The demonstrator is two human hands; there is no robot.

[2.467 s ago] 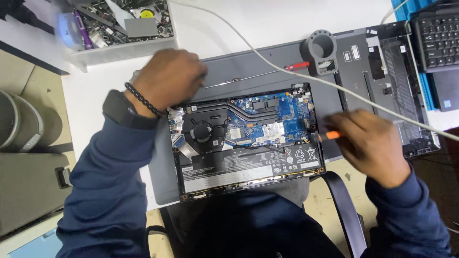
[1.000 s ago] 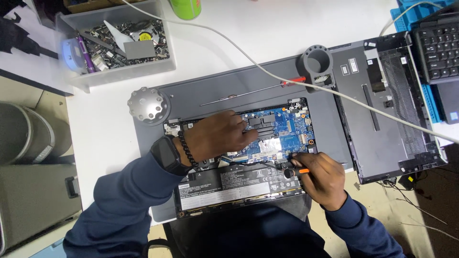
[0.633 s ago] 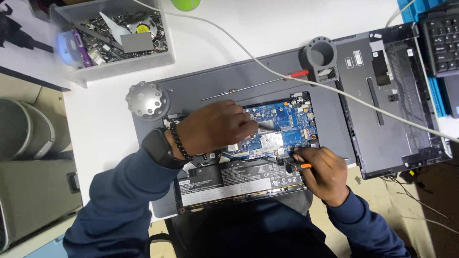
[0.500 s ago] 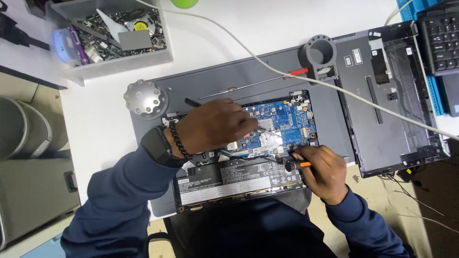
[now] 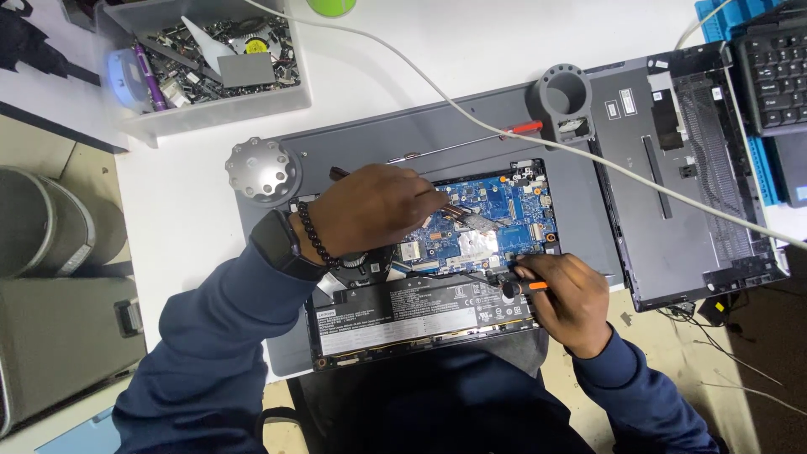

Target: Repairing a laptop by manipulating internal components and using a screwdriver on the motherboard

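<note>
An opened laptop (image 5: 420, 324) lies on a grey mat, its blue circuit board (image 5: 496, 223) and black battery (image 5: 395, 311) exposed. My left hand (image 5: 370, 210) rests over the board's left part and grips a thin dark tool (image 5: 458, 212) whose tip touches the board. My right hand (image 5: 563, 294) sits at the laptop's right edge, closed on a small screwdriver with an orange and black handle (image 5: 523, 287), its tip at the board's lower right corner.
The removed bottom cover (image 5: 685, 176) lies to the right, a keyboard (image 5: 777, 71) beyond it. A long red-handled screwdriver (image 5: 471, 143), a grey ring holder (image 5: 563, 92), a round metal knob (image 5: 262, 170), a parts bin (image 5: 210, 59) and a white cable (image 5: 504, 126) surround the laptop.
Over the last second both hands stay on the board with only slight shifts. Earlier, the left hand lay at the laptop's upper left and the right hand further right.
</note>
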